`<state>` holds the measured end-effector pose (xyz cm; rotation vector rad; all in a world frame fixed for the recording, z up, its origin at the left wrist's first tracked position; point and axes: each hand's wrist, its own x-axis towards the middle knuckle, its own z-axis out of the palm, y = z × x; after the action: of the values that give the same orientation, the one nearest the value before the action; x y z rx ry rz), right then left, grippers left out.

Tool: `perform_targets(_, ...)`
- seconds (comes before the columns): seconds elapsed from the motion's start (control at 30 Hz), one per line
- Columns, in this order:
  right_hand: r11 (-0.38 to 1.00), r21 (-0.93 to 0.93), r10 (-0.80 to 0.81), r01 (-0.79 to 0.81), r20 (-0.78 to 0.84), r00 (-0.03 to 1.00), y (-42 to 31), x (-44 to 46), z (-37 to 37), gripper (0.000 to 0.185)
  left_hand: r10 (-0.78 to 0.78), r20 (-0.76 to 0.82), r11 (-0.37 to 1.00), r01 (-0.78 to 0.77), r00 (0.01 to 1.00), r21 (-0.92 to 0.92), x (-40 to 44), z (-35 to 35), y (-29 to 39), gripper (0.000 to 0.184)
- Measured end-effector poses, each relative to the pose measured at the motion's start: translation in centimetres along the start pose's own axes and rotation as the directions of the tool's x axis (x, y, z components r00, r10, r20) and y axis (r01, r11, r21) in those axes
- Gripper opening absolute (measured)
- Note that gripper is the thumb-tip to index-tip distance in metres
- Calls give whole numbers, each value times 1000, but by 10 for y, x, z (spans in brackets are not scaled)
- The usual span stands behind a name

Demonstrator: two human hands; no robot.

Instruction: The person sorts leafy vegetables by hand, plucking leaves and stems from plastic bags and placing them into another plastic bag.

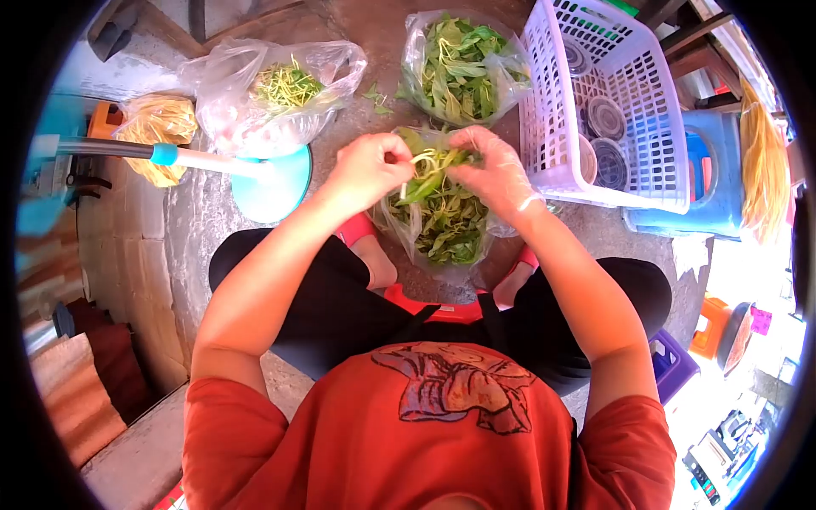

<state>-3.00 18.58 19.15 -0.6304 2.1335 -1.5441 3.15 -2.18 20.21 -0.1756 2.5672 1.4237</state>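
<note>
Between my two hands is a small bunch of leafy greens (432,174), held above an open plastic bag (399,223) that stands between my feet. My left hand (370,170) pinches the pale stems, its thumb and fingers pressed together. On the other side, my right hand (497,170), which seems to wear a thin clear glove, has its fingers closed around the leafy part. Loose green leaves (450,225) fill the bag below. Farther out sits a second bag of leaves (463,68), and to the left a bag with cut stems (289,83).
A white plastic basket (544,110) holding round clear containers stands at right, beside a blue stool (714,170). At left, a metal pole runs to a round turquoise base (270,191). A yellow bundle (161,127) lies by the wall. Scattered leaves (376,99) lie on the floor.
</note>
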Motion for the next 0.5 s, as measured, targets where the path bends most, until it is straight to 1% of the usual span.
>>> perform_targets(0.03,999,-23,48,-46,63,997,19,1,0,42,-58,21,998,57,998,27,-1,-7,6,8)
perform_targets(0.07,995,-48,94,-88,124,988,39,2,0,50,-45,41,999,46,998,-25,0,-12,3,8)
perform_targets(0.1,979,-170,141,-108,194,971,45,3,2,54,-33,60,996,38,998,-76,3,-18,1,8)
perform_targets(0.13,949,-293,183,-116,212,960,51,2,0,53,-19,80,992,29,997,-125,6,-22,1,8)
perform_targets(0.2,843,-525,275,-117,234,933,55,1,-4,51,-22,114,990,37,993,-138,8,-27,4,6)
perform_targets(0.23,900,-427,189,-93,189,964,53,3,-5,43,-16,128,987,36,992,-156,9,-26,3,6)
perform_targets(0.27,911,-407,139,-73,137,981,50,4,-8,41,-10,138,984,35,990,-177,9,-26,2,6)
perform_targets(0.33,927,-374,41,-29,25,999,6,11,-21,36,-23,149,987,46,989,-156,8,-23,2,6)
perform_targets(0.37,947,-317,-54,58,23,998,-10,11,-26,35,-27,156,989,50,987,-143,9,-23,3,6)
perform_targets(0.43,951,-201,-242,237,-4,970,-31,9,-30,32,-38,184,982,71,982,-177,9,-22,8,6)
perform_targets(0.5,886,-279,-374,371,45,926,-34,13,-23,30,-29,220,973,78,975,-219,9,-21,13,7)
